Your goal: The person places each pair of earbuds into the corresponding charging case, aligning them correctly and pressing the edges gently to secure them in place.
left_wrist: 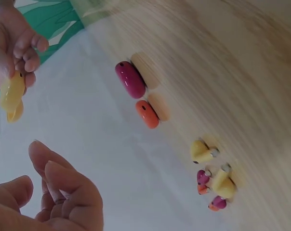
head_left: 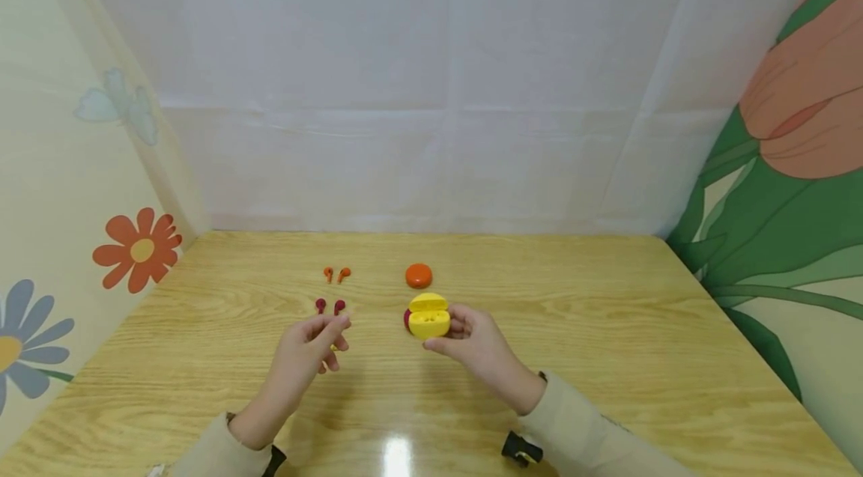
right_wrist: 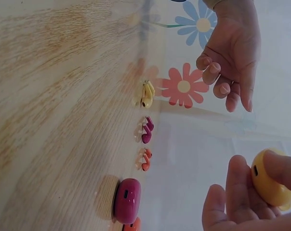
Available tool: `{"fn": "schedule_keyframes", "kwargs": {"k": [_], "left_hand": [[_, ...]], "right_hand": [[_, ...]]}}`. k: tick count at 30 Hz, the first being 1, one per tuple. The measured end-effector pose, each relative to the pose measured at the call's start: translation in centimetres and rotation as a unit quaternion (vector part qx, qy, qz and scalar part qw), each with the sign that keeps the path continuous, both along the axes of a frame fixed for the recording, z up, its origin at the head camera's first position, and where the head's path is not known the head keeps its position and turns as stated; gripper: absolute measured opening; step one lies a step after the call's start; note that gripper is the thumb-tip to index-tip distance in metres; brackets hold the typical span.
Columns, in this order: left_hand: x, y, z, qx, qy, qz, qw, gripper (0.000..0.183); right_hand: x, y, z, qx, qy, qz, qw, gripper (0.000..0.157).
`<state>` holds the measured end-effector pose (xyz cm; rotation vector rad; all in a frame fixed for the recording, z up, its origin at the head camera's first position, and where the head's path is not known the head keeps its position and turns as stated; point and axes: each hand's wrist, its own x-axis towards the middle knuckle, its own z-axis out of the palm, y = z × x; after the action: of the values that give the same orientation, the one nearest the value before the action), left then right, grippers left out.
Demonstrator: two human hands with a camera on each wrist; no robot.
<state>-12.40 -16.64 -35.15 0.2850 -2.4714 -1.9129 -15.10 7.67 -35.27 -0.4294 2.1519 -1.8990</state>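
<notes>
My right hand (head_left: 482, 342) grips a yellow earbud case (head_left: 429, 323) above the table, its lid raised and its slots facing me. To its left hovers my left hand (head_left: 306, 353), fingers loosely bent and holding nothing. Beneath that hand lie two yellow earbuds, which it mostly covers in the head view; the left wrist view shows one yellow earbud (left_wrist: 224, 185) and the other yellow earbud (left_wrist: 199, 151) on the wood. Just beyond the left fingertips are two magenta earbuds (head_left: 340, 306). A magenta case (right_wrist: 127, 199) stands on the table, largely hidden behind the yellow one in the head view.
Farther back on the wooden table (head_left: 573, 275) lie two orange earbuds (head_left: 344, 272), with a closed orange case (head_left: 419, 275) to their right. A white sheet (head_left: 438, 87) hangs behind the table. Flower-patterned panels (head_left: 61, 237) flank both sides.
</notes>
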Motion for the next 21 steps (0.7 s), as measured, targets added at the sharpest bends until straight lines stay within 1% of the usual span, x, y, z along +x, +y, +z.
{"fn": "schedule_keyframes", "kwargs": {"k": [8,14,19,21], "left_hand": [[0.2,-1.0,-0.1,-0.011,-0.013,0.011,0.9998,0.030],[0.2,-1.8,-0.2,-0.033,-0.016,0.016,0.9992,0.034],[0.2,-2.5,-0.4,-0.049,-0.026,0.021,0.9982,0.036],[0.2,-2.8,-0.5,-0.053,-0.028,0.018,0.9981,0.037]], "right_hand": [[-0.1,0.0,-0.2,-0.001,0.002,0.002,1.000,0.045],[-0.1,0.0,-0.2,0.003,0.002,-0.002,1.000,0.045],[0.0,0.0,-0.1,0.004,0.002,-0.001,1.000,0.044],[0.0,0.0,-0.1,0.003,0.001,-0.001,1.000,0.044]]}}
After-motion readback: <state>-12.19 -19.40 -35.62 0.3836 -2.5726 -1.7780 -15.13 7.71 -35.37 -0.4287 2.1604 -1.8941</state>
